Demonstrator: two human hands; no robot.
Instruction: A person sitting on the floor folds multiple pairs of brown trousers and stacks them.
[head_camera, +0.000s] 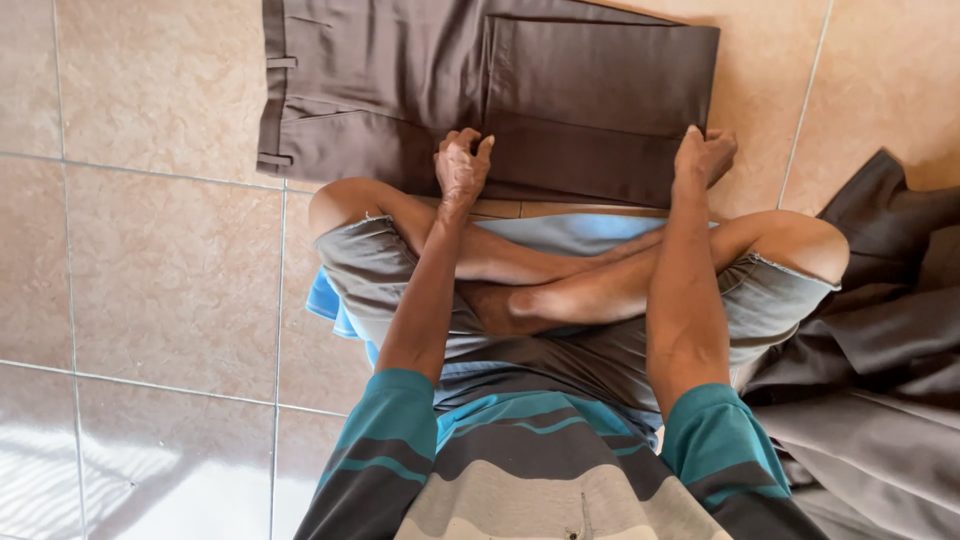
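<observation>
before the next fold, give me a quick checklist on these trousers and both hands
1. Folded brown trousers lie flat on the tiled floor: ok.
2. Left hand rests on the near edge of the trousers, fingers curled: ok.
3. Right hand is at the near right corner: ok; whether its grip is closed on cloth: cannot tell.
4. Upper layer lined up with the right edge: ok.
5. Waistband end smooth, belt loops flat: ok.
6. Pile of grey-brown clothes at the right kept apart from the trousers: ok.
</observation>
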